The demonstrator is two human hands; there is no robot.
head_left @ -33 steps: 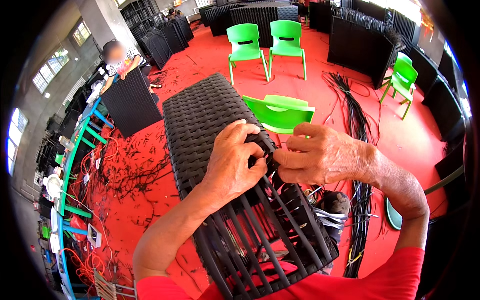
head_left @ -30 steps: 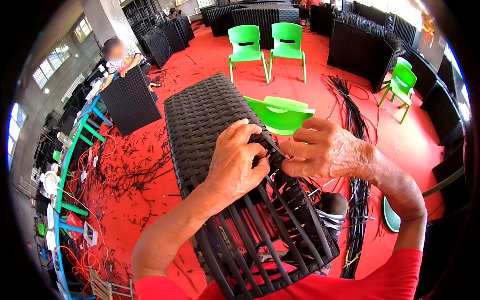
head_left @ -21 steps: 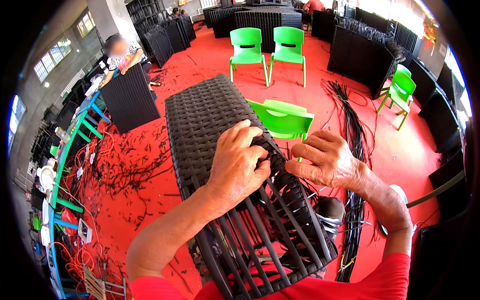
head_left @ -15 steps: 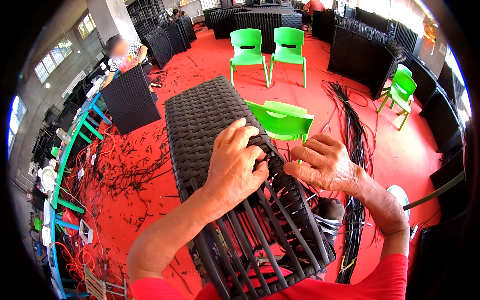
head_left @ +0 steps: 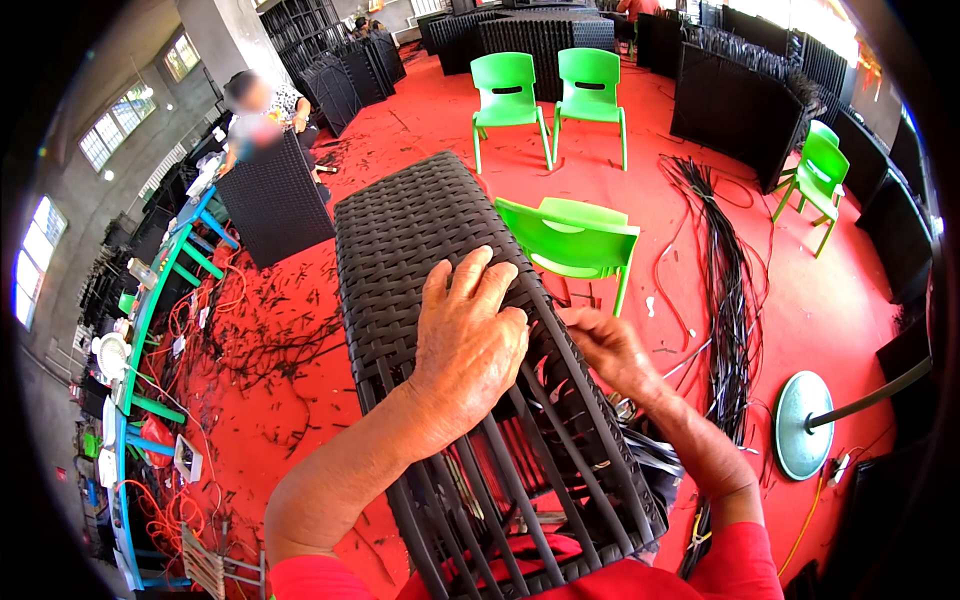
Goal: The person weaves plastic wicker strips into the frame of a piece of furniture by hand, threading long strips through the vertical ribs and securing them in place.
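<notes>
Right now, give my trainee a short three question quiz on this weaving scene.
1. True or false: the left hand lies flat on top of the black woven frame.
2. Where is the right hand? A) at the frame's right side B) on a green chair C) in the air
3. What lies in a long bundle on the red floor to the right?

Key: 1 true; 2 A; 3 black strands.

Our right hand (head_left: 612, 352) has dropped from the top of the black woven frame (head_left: 430, 250) to its right edge, while our left hand (head_left: 468, 335) has flattened.
</notes>
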